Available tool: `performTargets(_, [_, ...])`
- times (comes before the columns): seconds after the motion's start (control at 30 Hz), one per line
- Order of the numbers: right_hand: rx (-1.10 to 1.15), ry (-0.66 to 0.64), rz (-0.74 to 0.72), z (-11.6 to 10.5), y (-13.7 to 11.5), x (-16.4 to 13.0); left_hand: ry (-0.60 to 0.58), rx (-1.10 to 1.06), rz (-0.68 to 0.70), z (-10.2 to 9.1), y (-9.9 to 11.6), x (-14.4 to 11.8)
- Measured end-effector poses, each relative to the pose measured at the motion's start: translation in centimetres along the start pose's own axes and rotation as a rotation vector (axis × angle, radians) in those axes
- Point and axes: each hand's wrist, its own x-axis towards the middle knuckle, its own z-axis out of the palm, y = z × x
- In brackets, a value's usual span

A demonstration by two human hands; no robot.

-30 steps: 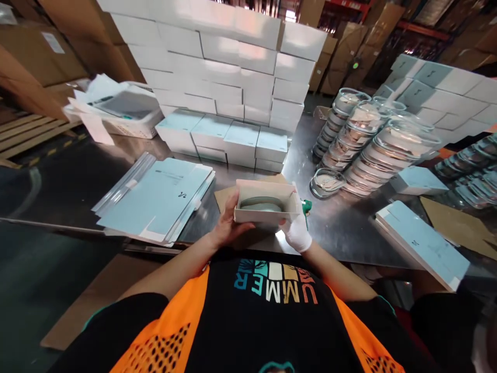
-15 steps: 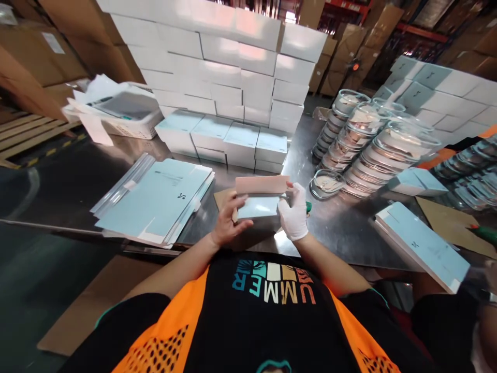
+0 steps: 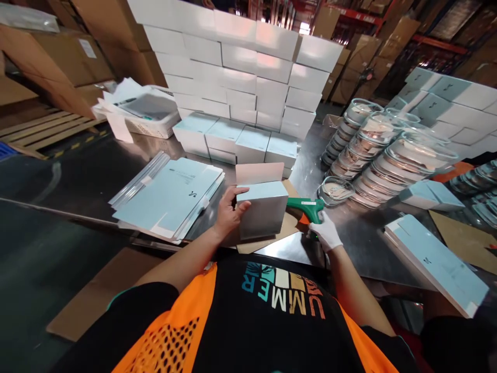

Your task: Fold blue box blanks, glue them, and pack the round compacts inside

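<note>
Steel forms the table (image 3: 349, 243), and at its near edge a pale blue box (image 3: 262, 210) is gripped on its left side by the bare left hand (image 3: 229, 213), fingers wrapped round the front corner; one flap of the box stands up behind it. A brown cardboard sheet (image 3: 285, 228) is seen under the box. Just right of the box, the white-gloved right hand (image 3: 325, 232) is closed on the handle of a green tool (image 3: 306, 207) with an orange part, whose front end touches the right side of the box.

To the left, a pile of flat blue box blanks (image 3: 171, 197) is spread near the edge. By the near right corner, a further stack of flat blanks (image 3: 435, 261) is laid. Further back on the right, rows of clear round containers (image 3: 373, 150) are leaned together. Behind the held box, a row of closed blue boxes (image 3: 236, 140) is set against a tall wall of white boxes (image 3: 240, 67). At the far left, a white basket (image 3: 145, 111) holding papers is placed.
</note>
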Motion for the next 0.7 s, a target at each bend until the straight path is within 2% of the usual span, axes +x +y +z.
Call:
performTargets(0.13, [0.045,0.376,-0.025,-1.5,-2.0,-0.8,-0.003,-0.068,-0.033,0.1,1.2,0.1])
performTargets(0.17, [0.053,0.416,-0.076,-1.9,-2.7,-1.0,-0.006,-0.068,-0.038,0.2,1.5,0.0])
performTargets(0.2, [0.058,0.397,-0.145,-2.2,-3.6,-1.2,-0.01,-0.063,-0.042,0.3,1.8,-0.1])
performTargets(0.27, [0.073,0.263,-0.278,-2.7,-5.4,-1.8,-0.024,-0.057,-0.05,0.7,2.2,-0.3])
performTargets(0.37, [0.038,0.11,-0.37,-2.4,-8.0,-2.9,-0.071,-0.071,-0.041,1.6,2.4,-0.8])
performTargets(0.47, [-0.054,0.055,-0.492,-1.0,-10.3,-3.9,-0.127,-0.078,0.001,2.4,2.5,-1.3])
performTargets(0.53, [-0.071,0.062,-0.56,0.0,-11.2,-4.2,-0.148,-0.071,0.019,2.8,2.5,-1.6])
performTargets(0.63, [-0.062,0.106,-0.513,0.6,-11.1,-3.8,-0.132,-0.032,0.027,2.8,2.3,-1.8])
performTargets(0.7, [0.025,0.125,-0.348,0.4,-9.9,-3.2,-0.113,-0.001,0.029,2.5,2.0,-1.8])
